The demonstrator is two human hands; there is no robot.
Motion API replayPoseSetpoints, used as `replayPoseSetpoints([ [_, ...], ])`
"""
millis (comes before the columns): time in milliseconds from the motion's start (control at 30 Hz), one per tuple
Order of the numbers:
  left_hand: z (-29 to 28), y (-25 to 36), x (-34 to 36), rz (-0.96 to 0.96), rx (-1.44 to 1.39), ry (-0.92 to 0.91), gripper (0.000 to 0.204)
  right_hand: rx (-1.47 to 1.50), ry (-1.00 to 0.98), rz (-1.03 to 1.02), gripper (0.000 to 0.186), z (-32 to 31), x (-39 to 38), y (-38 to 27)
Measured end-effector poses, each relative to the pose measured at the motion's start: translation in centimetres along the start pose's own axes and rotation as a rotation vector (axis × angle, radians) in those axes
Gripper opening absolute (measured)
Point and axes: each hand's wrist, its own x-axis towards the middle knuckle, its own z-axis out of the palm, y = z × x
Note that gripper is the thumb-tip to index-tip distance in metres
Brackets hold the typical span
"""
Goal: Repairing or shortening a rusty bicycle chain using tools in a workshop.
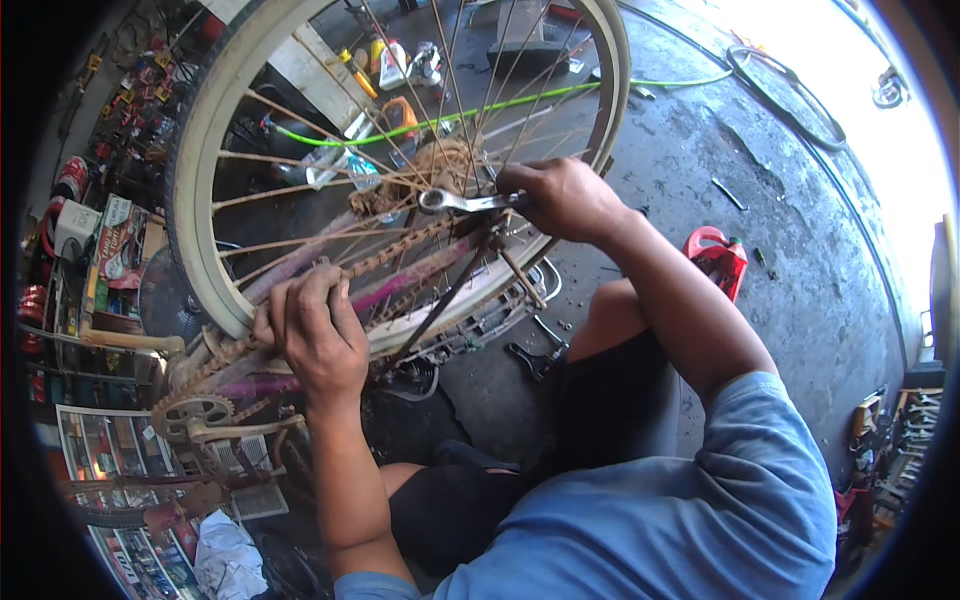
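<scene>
A bicycle with a rusty-spoked rear wheel (230, 150) and dirty purple frame (255, 386) fills the upper left. My right hand (565, 200) is closed on a silver combination wrench (455, 201), whose ring end lies over the spokes just below the rusty hub (440, 160). My left hand (320, 335) has its fingers curled over the rusty chain (400, 248) and frame tube beside the rim; exactly what its fingertips grip is hidden. Below it to the left is the chainring (195, 418) with its crank.
A red plastic container (708, 255), a loose tool (730, 193) and a hose loop (790, 105) lie on the grey floor. A green hose (300, 138) runs behind the wheel among bottles (392, 65). Small parts crowd the left side; a wrench rack (915, 450) stands at right.
</scene>
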Motion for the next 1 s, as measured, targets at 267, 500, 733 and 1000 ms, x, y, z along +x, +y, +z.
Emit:
replayPoseSetpoints([
  [267,0.3,0.6,-0.6,0.017,-0.051,-0.023,0.015,0.148,0.029,0.018,0.028,2.0,-0.5,1.8],
  [500,0.3,0.3,-0.1,0.029,-0.107,-0.042,0.017,0.205,0.009,0.032,0.027,1.2,-1.0,1.1],
  [733,0.2,-0.1,-0.1,0.032,-0.142,-0.030,0.016,0.277,0.003,0.031,0.019,1.1,-1.3,0.8],
  [1000,-1.1,0.5,-0.8,0.037,-0.199,-0.048,0.021,0.551,-0.159,0.034,0.020,1.5,-1.6,2.0],
])
